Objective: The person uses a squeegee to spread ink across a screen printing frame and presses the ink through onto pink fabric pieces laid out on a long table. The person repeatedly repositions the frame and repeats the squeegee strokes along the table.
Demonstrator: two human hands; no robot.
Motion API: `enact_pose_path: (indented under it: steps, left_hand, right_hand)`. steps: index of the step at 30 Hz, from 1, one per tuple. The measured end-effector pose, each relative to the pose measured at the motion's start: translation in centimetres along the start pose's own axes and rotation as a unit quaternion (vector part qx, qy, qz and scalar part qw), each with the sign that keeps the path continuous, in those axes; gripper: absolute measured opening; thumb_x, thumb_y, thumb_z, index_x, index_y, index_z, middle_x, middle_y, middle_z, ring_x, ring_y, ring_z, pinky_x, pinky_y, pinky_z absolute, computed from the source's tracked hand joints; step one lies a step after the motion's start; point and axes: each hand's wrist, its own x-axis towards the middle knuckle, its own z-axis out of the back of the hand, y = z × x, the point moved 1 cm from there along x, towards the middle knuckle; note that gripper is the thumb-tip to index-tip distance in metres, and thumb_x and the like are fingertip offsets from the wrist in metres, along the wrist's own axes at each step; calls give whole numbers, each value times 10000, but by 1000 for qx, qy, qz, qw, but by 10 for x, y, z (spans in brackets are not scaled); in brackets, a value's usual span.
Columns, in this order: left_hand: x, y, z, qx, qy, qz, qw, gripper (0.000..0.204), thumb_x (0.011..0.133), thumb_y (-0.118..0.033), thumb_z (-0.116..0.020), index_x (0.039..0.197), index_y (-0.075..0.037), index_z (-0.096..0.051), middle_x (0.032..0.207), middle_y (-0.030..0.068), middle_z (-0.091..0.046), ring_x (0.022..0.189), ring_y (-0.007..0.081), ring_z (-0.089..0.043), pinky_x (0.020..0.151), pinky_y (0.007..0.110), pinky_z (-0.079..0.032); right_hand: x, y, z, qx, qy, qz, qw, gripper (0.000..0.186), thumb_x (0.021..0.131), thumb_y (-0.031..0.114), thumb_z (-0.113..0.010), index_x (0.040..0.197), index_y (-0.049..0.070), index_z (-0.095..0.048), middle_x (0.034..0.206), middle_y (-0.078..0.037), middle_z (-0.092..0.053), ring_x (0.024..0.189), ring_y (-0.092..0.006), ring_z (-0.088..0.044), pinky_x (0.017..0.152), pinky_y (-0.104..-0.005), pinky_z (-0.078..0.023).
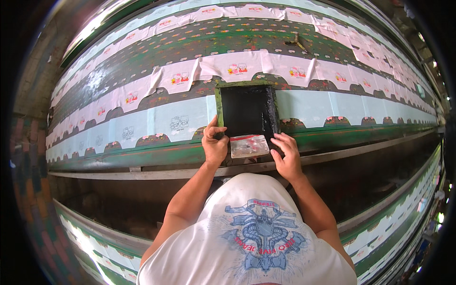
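Note:
A screen printing frame (219,107) with green-stained edges and black ink over its mesh lies on a row of pale blue fabric pieces (304,108). My left hand (215,144) grips its near left corner, index finger along the side and the other fingers curled. At the near right corner my right hand (287,154) has bent fingers on the edge, its thumb apart beside the squeegee. That squeegee (249,146), a flat, pale, ink-smeared block with a red strip, rests at the near end of the frame between my hands. The fabric under the frame is hidden.
White pieces with coloured cartoon prints (237,66) run in a row beyond the frame. Blue pieces to the left carry dark outline prints (179,123). A small forked object (297,43) lies farther back. The green table's near rail (133,175) crosses before me; more printed tables stand nearby.

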Motion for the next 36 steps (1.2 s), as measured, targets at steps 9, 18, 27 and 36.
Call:
enact_pose_path:
  steps: [9,18,27,36]
  left_hand:
    - [3,-2,-1,-16,1,32,999,264,750,107,-720,953,-48,-788,1654,216,-646,1512,351,-598,1297,445,-416]
    - [-2,-11,-5,31,-3,18,999,211,747,80,-743,915,-43,-772,1645,182,-664,1469,343,-620,1257,433,-453]
    - [1,-3,-7,30,4,0,1000,179,737,94,-759,843,-49,-736,1650,210,-647,1465,395,-594,1269,481,-441]
    - [-1,0,-3,30,16,-17,999,180,743,98,-745,809,-66,-715,1650,213,-643,1478,382,-591,1338,523,-328]
  right_hand:
    - [48,39,-22,-121,156,196,960,386,942,131,-798,1321,72,-756,1320,-130,-706,1282,-347,-665,1092,-510,-544]
    - [126,24,-7,-101,347,128,924,300,911,4,-718,1199,53,-788,1142,-154,-756,1126,-390,-709,1030,-499,-576]
    - [225,-15,-45,-138,207,121,961,446,925,-37,-623,1315,81,-803,1206,-163,-777,1206,-408,-712,1083,-531,-563]
    - [155,2,-54,-192,190,140,953,477,874,-48,-653,1298,128,-781,1172,-99,-745,1127,-364,-685,1018,-519,-529]
